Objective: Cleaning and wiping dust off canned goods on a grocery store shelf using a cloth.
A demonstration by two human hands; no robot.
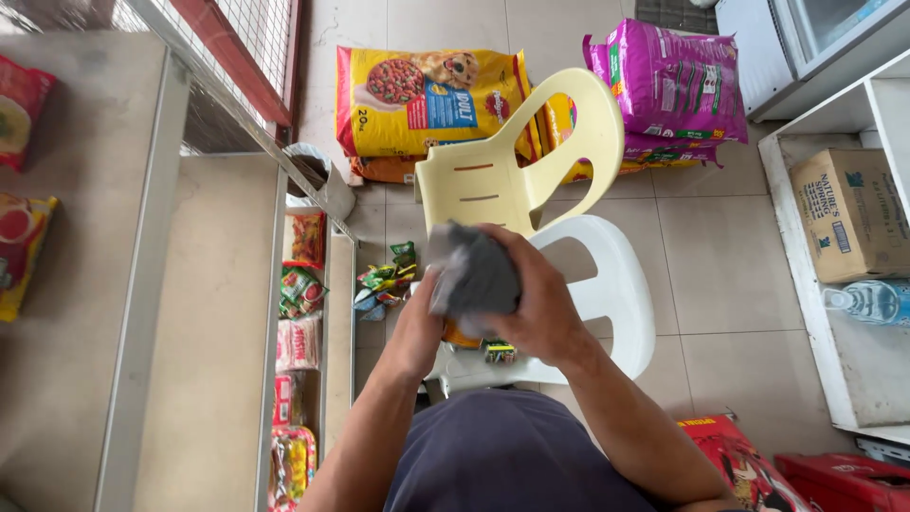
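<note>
Centrally, grey cloth [477,277] held at chest height above white chair [607,284]. Right hand [542,294] fingers closed over cloth. Left hand [422,327] grips an orange item [459,335] beneath; identity unclear. Cream chair [512,161] behind, yellow bag [431,100] on floor.

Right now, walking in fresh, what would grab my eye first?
Probably the two hands at centre, the right hand and left hand gripping a grey cloth above a white plastic chair. Behind it stands a cream chair, with a big yellow pet-food bag and purple bags on the floor beyond.
</note>
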